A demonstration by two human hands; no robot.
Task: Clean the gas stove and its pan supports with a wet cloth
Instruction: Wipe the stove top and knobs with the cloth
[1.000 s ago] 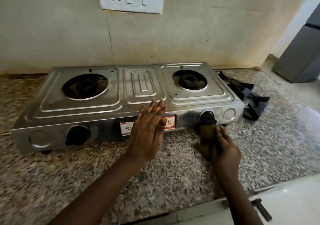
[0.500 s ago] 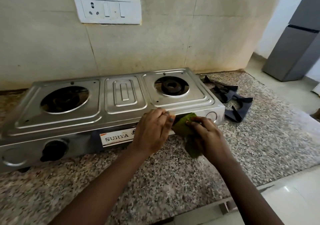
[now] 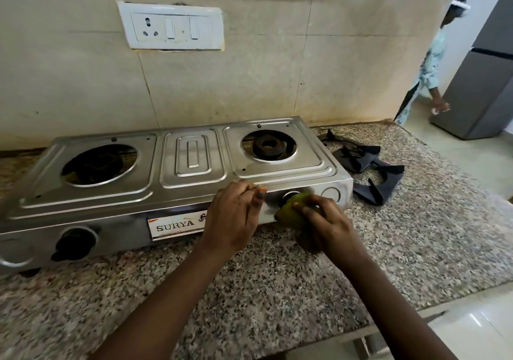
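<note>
A: Status check. Where's your right hand (image 3: 326, 222)?

B: Your right hand presses the green cloth (image 3: 291, 211) onto the stove (image 3: 191, 176) front panel, over the right knob. Fingers curled closed around the cloth.

A: Left hand (image 3: 234, 218)?

B: Braced on the stove's front edge beside the label, fingers bent, gripping nothing I can see.

A: Pan supports (image 3: 366, 169)?

B: Both off the burners, lying on the granite surface (image 3: 249, 290) just right of the stove. Left knob (image 3: 73, 243) uncovered.
</note>
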